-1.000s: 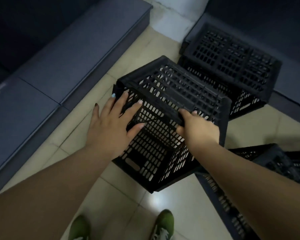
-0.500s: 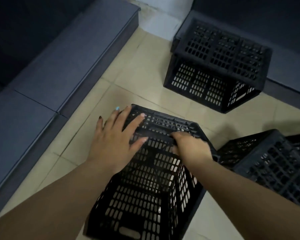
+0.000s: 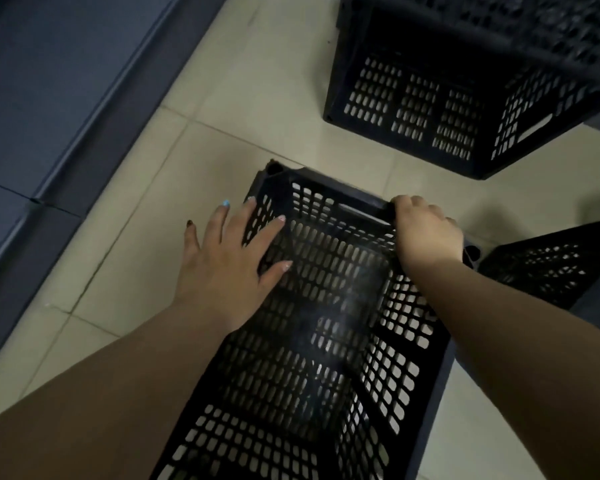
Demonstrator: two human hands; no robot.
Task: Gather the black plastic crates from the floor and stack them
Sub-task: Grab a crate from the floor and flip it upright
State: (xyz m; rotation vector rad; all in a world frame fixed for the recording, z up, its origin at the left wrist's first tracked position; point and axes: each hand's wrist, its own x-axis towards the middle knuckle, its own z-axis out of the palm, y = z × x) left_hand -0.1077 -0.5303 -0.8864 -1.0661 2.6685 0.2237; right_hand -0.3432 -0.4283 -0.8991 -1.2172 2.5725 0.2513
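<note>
Near crate [image 3: 326,323]: black perforated plastic, matt, dusty sheen. Far crate [image 3: 430,109]: same slotted plastic. Floor [image 3: 222,98]: smooth beige tile, slightly glossy. Shelf base [image 3: 49,81]: matt grey-blue.

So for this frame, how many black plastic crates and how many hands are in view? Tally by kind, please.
Black perforated plastic crates: 3, namely the near crate under the hands, the far crate, and the right-edge crate
Bare hands: 2, the left hand and the right hand
Total: 5
</note>
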